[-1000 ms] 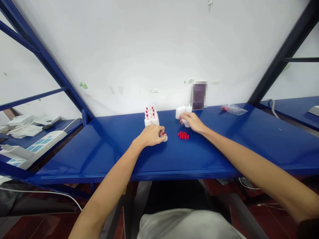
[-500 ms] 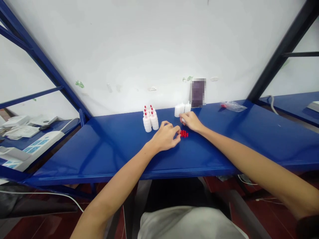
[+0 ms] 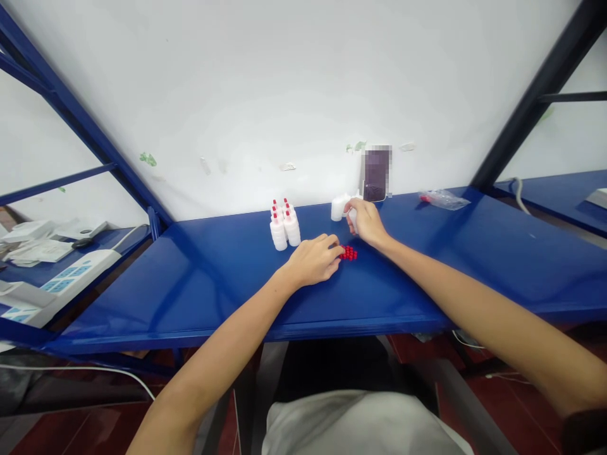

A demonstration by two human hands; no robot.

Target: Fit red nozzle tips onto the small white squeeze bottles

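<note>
My left hand is at the near middle of the blue table, thumb and fingertips closing on a red cap at the left edge of a tight cluster of small red caps. Behind that cluster, my right hand has its fingers closed round a small white squeeze bottle, partly hidden by the fingers. White bottles without red tips stand just beyond it. To the left, several white bottles with red tips are grouped upright in two rows.
A phone with a blurred screen leans against the white wall. Farther right lies a clear plastic bag with something red in it. Blue frame posts rise at the left. A power strip sits on the neighbouring shelf.
My right hand has closed on a white bottle and drawn it slightly right, away from the others. The left fingers have curled in at the caps.
</note>
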